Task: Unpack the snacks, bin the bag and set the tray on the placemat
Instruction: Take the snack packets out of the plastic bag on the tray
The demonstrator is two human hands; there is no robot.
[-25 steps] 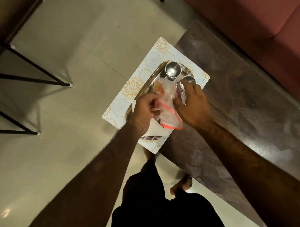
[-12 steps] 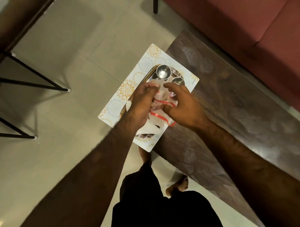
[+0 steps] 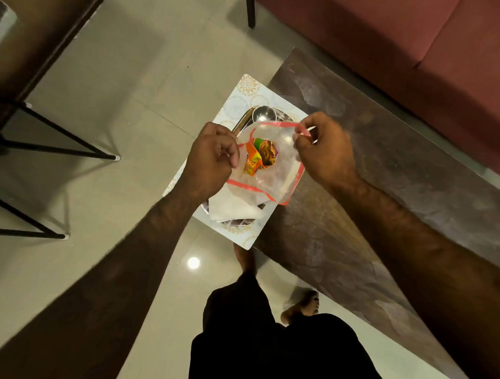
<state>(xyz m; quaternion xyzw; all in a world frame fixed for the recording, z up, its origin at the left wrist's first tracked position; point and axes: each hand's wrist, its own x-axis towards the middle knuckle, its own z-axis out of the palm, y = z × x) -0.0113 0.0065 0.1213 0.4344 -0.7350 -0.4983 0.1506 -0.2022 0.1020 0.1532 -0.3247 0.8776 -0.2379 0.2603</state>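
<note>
Head view: two hands held a clear bag open over the tray.

The left hand [image 3: 210,156] pinched one side of the bag [image 3: 283,176] at its red-edged rim with curled fingers, and the right hand [image 3: 326,152] pinched the opposite rim between thumb and fingertips, so the mouth gaped between the two sets of fingers. An orange and green snack packet [image 3: 260,157] sat inside the bag, nearer the left fingers. Below the fingers the steel tray [image 3: 243,121] lay on the patterned placemat [image 3: 240,95] at the end of the dark table [image 3: 385,171]. A small steel bowl [image 3: 263,113] stood on the tray just beyond the fingers, and a white paper [image 3: 231,208] lay on the wrist side. Whether the bag's bottom touched the tray could not be told.
</note>
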